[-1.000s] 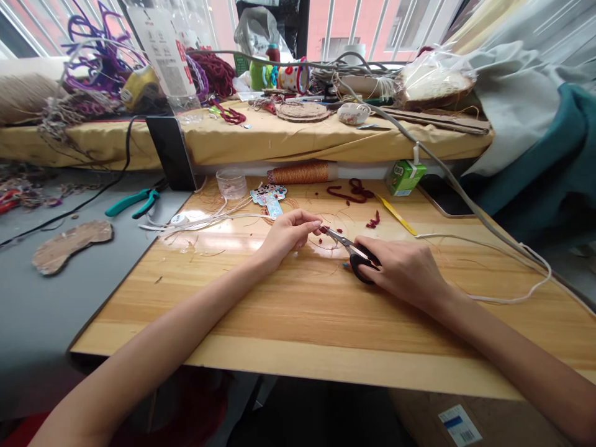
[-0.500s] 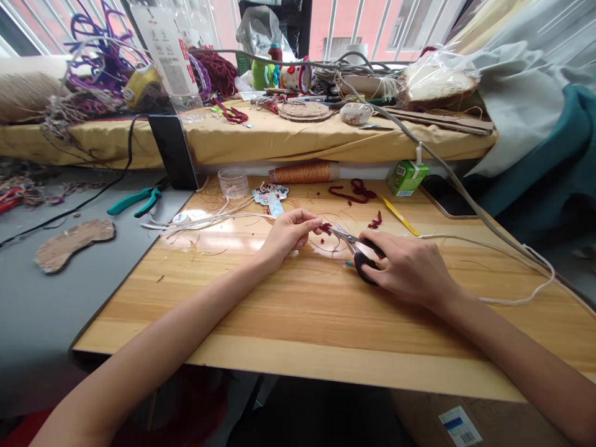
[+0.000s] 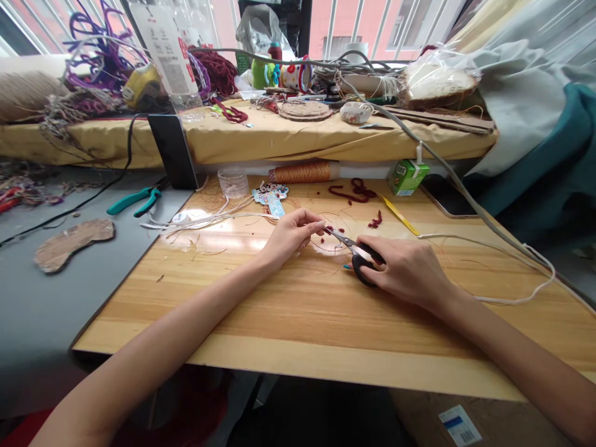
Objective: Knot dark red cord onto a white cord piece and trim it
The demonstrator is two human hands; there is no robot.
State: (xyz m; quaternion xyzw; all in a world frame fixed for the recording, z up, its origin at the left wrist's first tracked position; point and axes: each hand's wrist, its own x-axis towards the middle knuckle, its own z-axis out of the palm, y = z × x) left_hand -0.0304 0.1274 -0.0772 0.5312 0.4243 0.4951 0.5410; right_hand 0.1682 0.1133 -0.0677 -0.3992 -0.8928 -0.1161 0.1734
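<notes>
My right hand (image 3: pixel 410 264) grips black-handled scissors (image 3: pixel 365 267), with fingers through the loops. The scissor blades (image 3: pixel 343 239) are together and point left at the fingertips of my left hand (image 3: pixel 298 233). That left hand is closed in a pinch on a short piece of dark red yarn, mostly hidden by the fingers and blade tips. Small dark red yarn snippets (image 3: pixel 322 241) lie on the wooden board just below the blades. Behind the scissors are a short twisted yarn bit (image 3: pixel 375 218) and a longer curled strand of dark red yarn (image 3: pixel 354 191).
A yellow tool (image 3: pixel 398 214), a green drink carton (image 3: pixel 408 177) and a phone (image 3: pixel 447 195) sit at right. A thread spool (image 3: pixel 305 172), clear cup (image 3: pixel 233 182) and stickers (image 3: pixel 270 196) stand behind. Teal pliers (image 3: pixel 135 201) lie left; a cluttered yellow-covered ledge (image 3: pixel 261 143) runs along the back.
The scissor blades, spread apart before, have come together at my left fingertips. Less dark red yarn shows beyond the pinch, and more red snippets are around it. Both hands barely moved.
</notes>
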